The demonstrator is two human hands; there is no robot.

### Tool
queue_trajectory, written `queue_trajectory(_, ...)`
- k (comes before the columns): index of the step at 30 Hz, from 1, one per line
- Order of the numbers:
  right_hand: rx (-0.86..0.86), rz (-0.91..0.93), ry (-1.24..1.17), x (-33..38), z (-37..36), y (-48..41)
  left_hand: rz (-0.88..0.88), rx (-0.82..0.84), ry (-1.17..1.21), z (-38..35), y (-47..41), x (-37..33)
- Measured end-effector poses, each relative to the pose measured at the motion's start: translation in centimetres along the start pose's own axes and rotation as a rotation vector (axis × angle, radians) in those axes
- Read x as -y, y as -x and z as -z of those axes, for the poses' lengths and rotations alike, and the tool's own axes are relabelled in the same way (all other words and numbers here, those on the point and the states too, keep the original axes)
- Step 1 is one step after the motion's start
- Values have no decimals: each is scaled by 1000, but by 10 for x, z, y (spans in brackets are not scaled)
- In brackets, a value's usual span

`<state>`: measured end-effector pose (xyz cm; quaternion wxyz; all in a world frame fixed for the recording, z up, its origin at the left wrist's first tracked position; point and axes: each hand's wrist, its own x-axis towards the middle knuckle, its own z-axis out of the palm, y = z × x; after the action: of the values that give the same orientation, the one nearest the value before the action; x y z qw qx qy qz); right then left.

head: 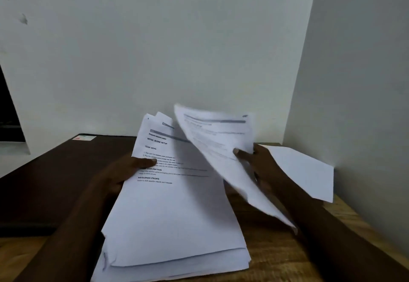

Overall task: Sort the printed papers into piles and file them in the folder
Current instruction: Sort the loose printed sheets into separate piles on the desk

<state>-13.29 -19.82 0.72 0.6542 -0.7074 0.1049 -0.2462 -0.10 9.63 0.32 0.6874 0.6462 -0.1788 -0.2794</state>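
**Sorting only just begun**

On the table (276, 259), a dark flat thing (55, 182) at the left may be the folder; I judge nothing is filed yet. Most papers are in one stack (172, 215) at centre, gripped by the left hand (124, 171). The right hand (261, 164) pinches a lifted sheet (212, 140). One lone sheet (305, 171) lies apart at right.

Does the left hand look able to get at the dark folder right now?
Likely not yet: the left hand grips the paper stack; the folder lies unblocked beside it.
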Motion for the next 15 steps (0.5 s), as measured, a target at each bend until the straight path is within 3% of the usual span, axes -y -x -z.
queue_trajectory(12, 90, -160, 258, -33, -46, 6, 38, 34, 114, -2, -5, 2)
queue_trajectory(15, 114, -73, 465, -31, -49, 5, -10, 72, 84, -5, -3, 5)
